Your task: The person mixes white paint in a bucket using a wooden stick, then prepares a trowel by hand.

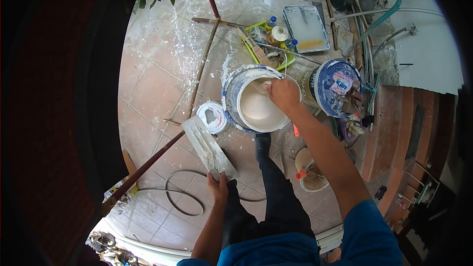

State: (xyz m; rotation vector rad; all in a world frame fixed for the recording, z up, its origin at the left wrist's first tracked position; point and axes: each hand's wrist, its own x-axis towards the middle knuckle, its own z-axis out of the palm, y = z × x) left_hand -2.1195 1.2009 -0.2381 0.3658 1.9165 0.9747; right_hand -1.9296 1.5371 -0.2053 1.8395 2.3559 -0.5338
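My left hand [218, 183] grips the near end of a long flat trowel [208, 149], which is smeared with pale paste and points up and to the left. My right hand [284, 94] is closed at the right inner side of a white bucket [260, 127] that holds cream-coloured paste; what its fingers grip is too small to make out. The white bucket sits in the mouth of a larger blue-stained bucket [228, 99]. A white lidded tin [215, 124] stands just left of the buckets, beside the trowel's far end.
Right of the buckets stands a blue-stained bucket [322, 88] with odds and ends on top. Beyond are a green basket [291, 63] of bottles and a paint tray [315, 29]. Metal poles [204, 64] and a looped hose [170, 199] lie at the left; steps [389, 133] rise at the right.
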